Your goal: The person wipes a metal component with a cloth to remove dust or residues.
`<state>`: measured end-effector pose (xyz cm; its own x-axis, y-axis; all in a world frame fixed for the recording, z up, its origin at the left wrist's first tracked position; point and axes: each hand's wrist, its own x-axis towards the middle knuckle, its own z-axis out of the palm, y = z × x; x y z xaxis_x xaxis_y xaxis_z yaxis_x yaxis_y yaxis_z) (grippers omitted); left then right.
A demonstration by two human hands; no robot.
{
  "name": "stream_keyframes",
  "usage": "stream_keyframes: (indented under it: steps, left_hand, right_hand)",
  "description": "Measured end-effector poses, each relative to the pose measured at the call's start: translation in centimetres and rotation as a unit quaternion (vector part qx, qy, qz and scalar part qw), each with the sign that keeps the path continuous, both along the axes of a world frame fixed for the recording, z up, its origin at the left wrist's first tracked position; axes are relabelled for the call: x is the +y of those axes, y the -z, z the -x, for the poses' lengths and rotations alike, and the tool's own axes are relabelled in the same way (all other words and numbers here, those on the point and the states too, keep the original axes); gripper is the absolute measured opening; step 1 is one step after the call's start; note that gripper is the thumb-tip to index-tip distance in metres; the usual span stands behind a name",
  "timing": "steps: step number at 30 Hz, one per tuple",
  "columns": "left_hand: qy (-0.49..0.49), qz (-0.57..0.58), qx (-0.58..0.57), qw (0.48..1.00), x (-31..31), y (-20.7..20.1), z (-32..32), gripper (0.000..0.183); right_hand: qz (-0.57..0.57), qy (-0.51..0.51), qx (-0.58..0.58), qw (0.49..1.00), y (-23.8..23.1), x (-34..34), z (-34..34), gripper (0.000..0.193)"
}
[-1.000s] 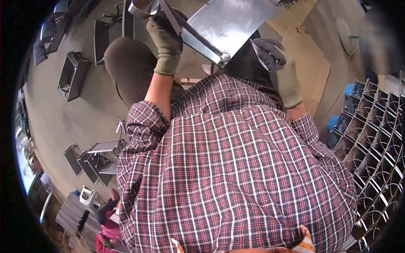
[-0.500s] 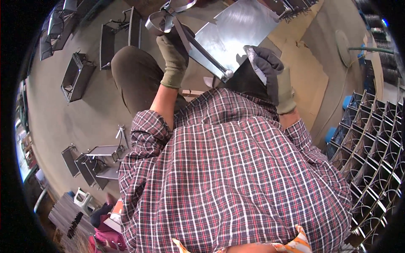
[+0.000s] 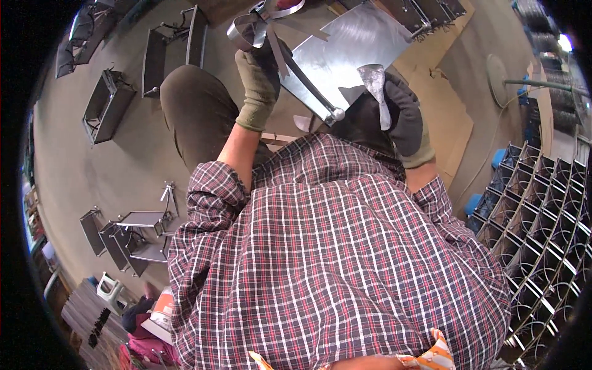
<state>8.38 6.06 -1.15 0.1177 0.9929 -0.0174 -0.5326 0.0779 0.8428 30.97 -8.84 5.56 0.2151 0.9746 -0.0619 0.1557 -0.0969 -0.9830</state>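
My left hand (image 3: pixel 262 74), in a dark-palmed green-grey glove, grips a metal frame (image 3: pixel 311 86) by its dark bar, which ends in a pale ball. Bow-shaped strips of shiny metal (image 3: pixel 246 34) rise by that hand. A bright metal panel (image 3: pixel 345 46) lies along the bar's far side; whether the two are joined I cannot tell. In my right hand (image 3: pixel 405 117), gloved alike, is a worn scraper (image 3: pixel 374 83), its wide end pointing away from me. The scraper is just right of the panel's near corner, apart from the ball end.
Cardboard (image 3: pixel 447 108) lies on the floor at right. Similar dark metal frames (image 3: pixel 108 105) stand at left, with more lower left (image 3: pixel 132 237). A large stack of metal racks (image 3: pixel 542 228) fills the right side. A round-based stand (image 3: pixel 496 80) and a white stool (image 3: pixel 113 290) are farther off.
My right hand has turned, bringing the scraper's flat face into view and raising it slightly. My left hand and the frame have shifted a little to the right.
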Motion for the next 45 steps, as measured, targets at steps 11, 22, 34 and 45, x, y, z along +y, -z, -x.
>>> stream_keyframes:
  steps: [11, 22, 34, 45]
  left_hand:
    - [0.000, -0.013, 0.004, 1.000, -0.2, -0.2, -0.3, 0.055]
    - [0.032, -0.050, 0.057, 0.997, 0.0, -0.1, 0.3, 0.055]
    - [0.042, -0.062, 0.005, 0.997, 0.7, 1.6, 0.1, 0.056]
    - [-0.028, -0.019, -0.032, 0.999, 0.5, 1.5, -0.1, 0.044]
  right_hand:
    - [0.034, -0.052, 0.073, 0.995, -0.5, 0.9, 0.1, 0.036]
    - [0.090, -0.049, -0.005, 0.995, -3.2, 0.7, 2.1, 0.035]
    - [0.042, -0.002, -0.305, 0.951, -2.4, 0.1, 5.1, 0.020]
    - [0.047, -0.122, -0.222, 0.966, -0.7, 0.7, 4.1, 0.017]
